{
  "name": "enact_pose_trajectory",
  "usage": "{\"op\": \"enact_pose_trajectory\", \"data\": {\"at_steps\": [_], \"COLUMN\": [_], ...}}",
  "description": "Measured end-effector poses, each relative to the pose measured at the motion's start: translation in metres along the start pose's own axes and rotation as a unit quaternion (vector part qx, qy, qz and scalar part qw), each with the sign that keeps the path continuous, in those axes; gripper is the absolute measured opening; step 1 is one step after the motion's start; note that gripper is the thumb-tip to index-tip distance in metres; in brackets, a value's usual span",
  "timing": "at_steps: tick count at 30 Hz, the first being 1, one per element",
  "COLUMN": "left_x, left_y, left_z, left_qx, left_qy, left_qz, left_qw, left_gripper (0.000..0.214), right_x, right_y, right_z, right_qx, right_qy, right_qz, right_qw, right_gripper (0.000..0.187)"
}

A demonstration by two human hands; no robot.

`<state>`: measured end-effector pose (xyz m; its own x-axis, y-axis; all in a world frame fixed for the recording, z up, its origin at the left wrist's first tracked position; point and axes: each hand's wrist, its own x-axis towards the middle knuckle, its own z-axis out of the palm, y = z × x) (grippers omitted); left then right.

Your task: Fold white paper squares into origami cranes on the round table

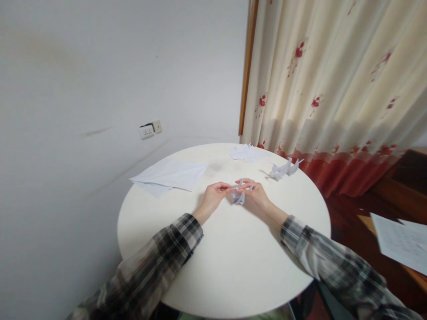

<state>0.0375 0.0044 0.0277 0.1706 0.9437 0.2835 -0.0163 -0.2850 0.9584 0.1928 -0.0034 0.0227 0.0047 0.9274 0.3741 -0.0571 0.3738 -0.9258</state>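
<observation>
Just above the middle of the round white table (230, 258), a small folded white paper figure (239, 198) is between my hands. It has pointed folds like an origami crane. My left hand (216, 194) pinches it from the left, thumb and fingers pressed together. From the right, my right hand (255, 192) grips it, fingers curled over its upper part. Fingers cover some of the paper. Beyond my right hand stand similar folded paper cranes (283, 170), close together.
White paper sheets (171, 174) lie stacked at the table's left. Paper scraps (245, 153) rest at the far edge. A wall with a socket (147, 131) is on the left, a floral curtain (320, 80) behind. Written sheets (403, 240) lie on a lower surface at right.
</observation>
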Motion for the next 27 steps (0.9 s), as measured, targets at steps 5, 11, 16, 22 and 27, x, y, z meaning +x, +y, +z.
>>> {"op": "enact_pose_trajectory", "data": {"at_steps": [5,11,16,22,27], "left_x": [0.0016,0.0034,0.0022,0.0,0.0016], "left_y": [0.002,-0.0007,0.0023,0.0017,-0.0033], "left_z": [0.0009,0.0006,0.0016,0.0019,0.0015], "left_qx": [0.035,0.066,0.058,0.026,0.026], "left_qy": [0.004,0.005,0.003,-0.027,-0.029], "left_qz": [0.029,0.051,0.04,0.015,0.008], "left_qw": [0.999,0.997,0.997,0.999,0.999], "left_gripper": [0.016,0.017,0.017,0.024,0.026], "right_x": [0.003,0.0035,0.0041,0.0027,0.0012], "right_y": [-0.001,0.0013,0.0022,0.001,0.0006], "right_z": [-0.0017,-0.0017,-0.0027,-0.0036,-0.0021], "right_qx": [-0.024,-0.012,-0.01,-0.01,-0.015], "right_qy": [-0.009,-0.005,-0.006,-0.002,0.003], "right_qz": [-0.014,-0.018,-0.024,-0.025,-0.039], "right_qw": [1.0,1.0,1.0,1.0,0.999], "right_gripper": [0.021,0.018,0.011,0.006,0.006]}}
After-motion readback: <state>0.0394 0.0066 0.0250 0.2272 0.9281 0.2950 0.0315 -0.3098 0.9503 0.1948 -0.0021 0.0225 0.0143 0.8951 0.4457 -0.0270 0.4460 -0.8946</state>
